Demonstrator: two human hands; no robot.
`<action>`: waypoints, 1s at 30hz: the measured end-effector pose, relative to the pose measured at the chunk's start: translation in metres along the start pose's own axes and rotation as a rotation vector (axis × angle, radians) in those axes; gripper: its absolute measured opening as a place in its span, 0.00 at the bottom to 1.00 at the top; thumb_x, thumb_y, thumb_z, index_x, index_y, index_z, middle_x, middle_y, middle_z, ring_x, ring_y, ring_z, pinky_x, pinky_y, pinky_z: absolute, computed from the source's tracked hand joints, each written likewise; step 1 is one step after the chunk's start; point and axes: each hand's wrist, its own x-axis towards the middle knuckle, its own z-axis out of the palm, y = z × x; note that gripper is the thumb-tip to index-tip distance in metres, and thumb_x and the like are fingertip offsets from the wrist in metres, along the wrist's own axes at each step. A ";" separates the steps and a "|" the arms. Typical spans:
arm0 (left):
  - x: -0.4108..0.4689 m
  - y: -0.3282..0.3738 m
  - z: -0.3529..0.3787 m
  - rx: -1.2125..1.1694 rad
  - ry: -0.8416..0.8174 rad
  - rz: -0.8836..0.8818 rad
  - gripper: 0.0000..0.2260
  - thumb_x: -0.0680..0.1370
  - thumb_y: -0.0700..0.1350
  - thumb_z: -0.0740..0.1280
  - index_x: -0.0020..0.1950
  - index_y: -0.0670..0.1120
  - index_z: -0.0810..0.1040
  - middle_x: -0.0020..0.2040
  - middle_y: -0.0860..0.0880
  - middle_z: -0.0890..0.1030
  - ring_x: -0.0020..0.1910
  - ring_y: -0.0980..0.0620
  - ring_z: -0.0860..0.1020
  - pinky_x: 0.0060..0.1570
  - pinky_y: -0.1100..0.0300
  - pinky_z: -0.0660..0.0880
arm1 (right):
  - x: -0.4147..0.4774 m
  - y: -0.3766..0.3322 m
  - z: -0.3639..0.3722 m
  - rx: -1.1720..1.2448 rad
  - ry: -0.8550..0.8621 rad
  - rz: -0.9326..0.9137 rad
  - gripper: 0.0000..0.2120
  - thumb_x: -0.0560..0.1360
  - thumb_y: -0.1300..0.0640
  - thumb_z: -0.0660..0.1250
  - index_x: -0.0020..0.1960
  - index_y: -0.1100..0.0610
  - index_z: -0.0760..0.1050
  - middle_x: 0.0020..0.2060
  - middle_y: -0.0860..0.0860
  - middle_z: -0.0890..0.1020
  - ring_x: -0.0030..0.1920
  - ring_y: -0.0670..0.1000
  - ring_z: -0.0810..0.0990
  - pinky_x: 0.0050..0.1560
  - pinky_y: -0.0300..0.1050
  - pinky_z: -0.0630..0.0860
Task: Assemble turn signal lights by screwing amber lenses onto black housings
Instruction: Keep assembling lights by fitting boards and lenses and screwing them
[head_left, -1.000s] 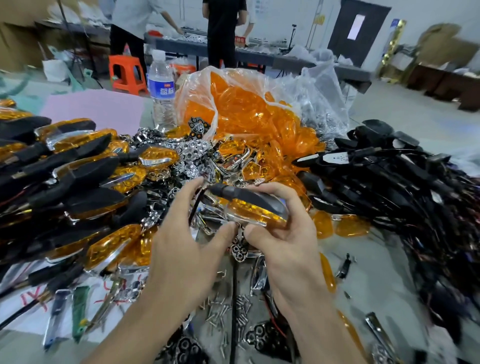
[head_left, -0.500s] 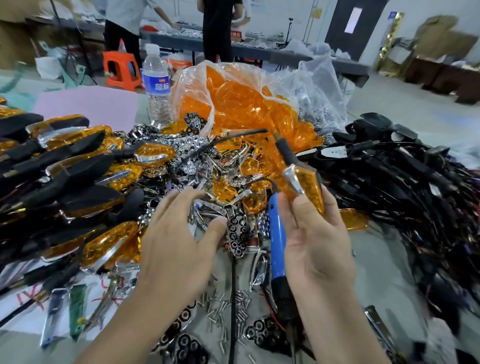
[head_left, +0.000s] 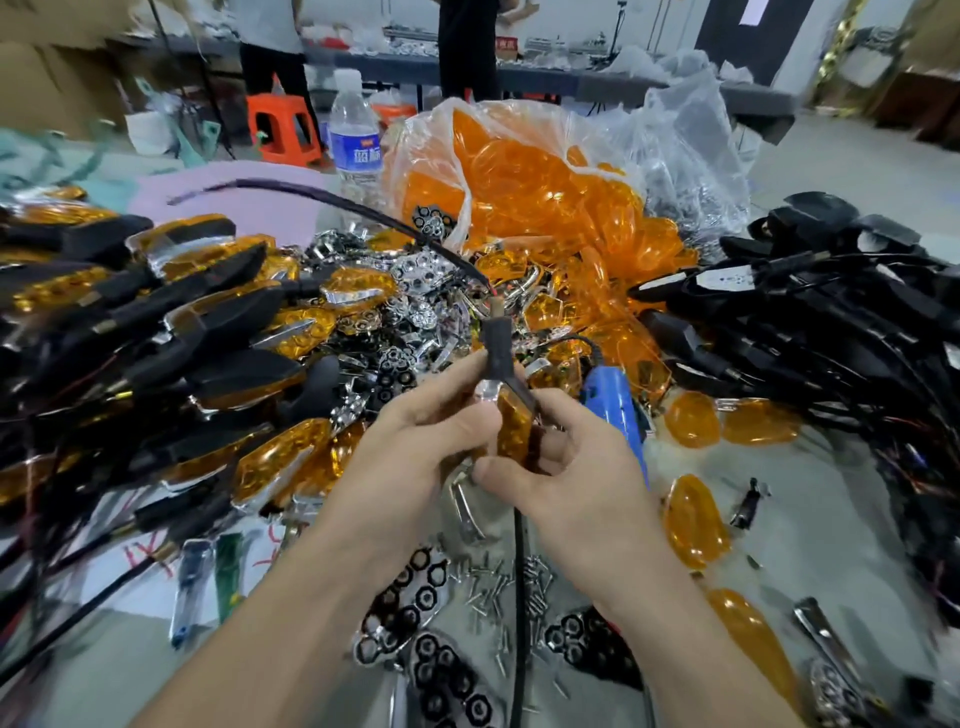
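The turn signal light (head_left: 511, 421) is located at the centre of the frame, raised above the table (head_left: 841, 551) and held between both hands. It stands roughly upright: the black stem points toward the top of the frame, and the amber lens face is visible below it. A black wire (head_left: 332, 200) leaves the stem tip and arcs toward the upper left of the frame. The left hand (head_left: 415, 457) grasps the light from the left, fingers curled against the stem and upper body. The right hand (head_left: 576, 467) grasps it from the right, thumb near the lower end and fingers wrapped behind the housing. A blue electric screwdriver (head_left: 615, 410) lies on the parts just right of the right hand, touched by neither hand. A clear bag of amber lenses (head_left: 519, 176) occupies the upper centre. Assembled lights (head_left: 156, 322) are stacked across the left of the frame; black housings with wires (head_left: 831, 322) are piled at the right. Chrome reflectors (head_left: 415, 291) lie between the bag and the hands. Loose screws (head_left: 493, 577) are scattered on the table below the hands, at lower centre. Several loose amber lenses (head_left: 696, 519) lie at lower right. A water bottle (head_left: 356, 140) stands left of the bag.
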 end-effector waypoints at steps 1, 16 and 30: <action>-0.001 0.001 -0.001 -0.017 -0.024 -0.008 0.24 0.74 0.42 0.72 0.70 0.50 0.80 0.66 0.46 0.83 0.63 0.43 0.82 0.64 0.45 0.79 | 0.000 0.000 0.001 0.016 -0.027 -0.008 0.18 0.68 0.53 0.76 0.57 0.41 0.80 0.44 0.51 0.88 0.46 0.57 0.87 0.52 0.64 0.83; -0.006 0.006 -0.003 0.043 -0.219 0.242 0.27 0.73 0.55 0.76 0.67 0.42 0.80 0.59 0.42 0.84 0.59 0.43 0.84 0.58 0.57 0.79 | -0.002 -0.007 -0.003 0.034 -0.108 -0.127 0.20 0.75 0.54 0.76 0.60 0.33 0.79 0.49 0.49 0.87 0.51 0.52 0.86 0.57 0.57 0.83; 0.002 0.003 0.000 -0.076 -0.063 0.099 0.19 0.78 0.53 0.69 0.63 0.42 0.83 0.59 0.39 0.85 0.57 0.38 0.84 0.62 0.41 0.78 | -0.001 -0.008 -0.005 0.077 -0.010 -0.103 0.21 0.68 0.58 0.77 0.57 0.40 0.84 0.45 0.48 0.89 0.45 0.52 0.88 0.50 0.54 0.85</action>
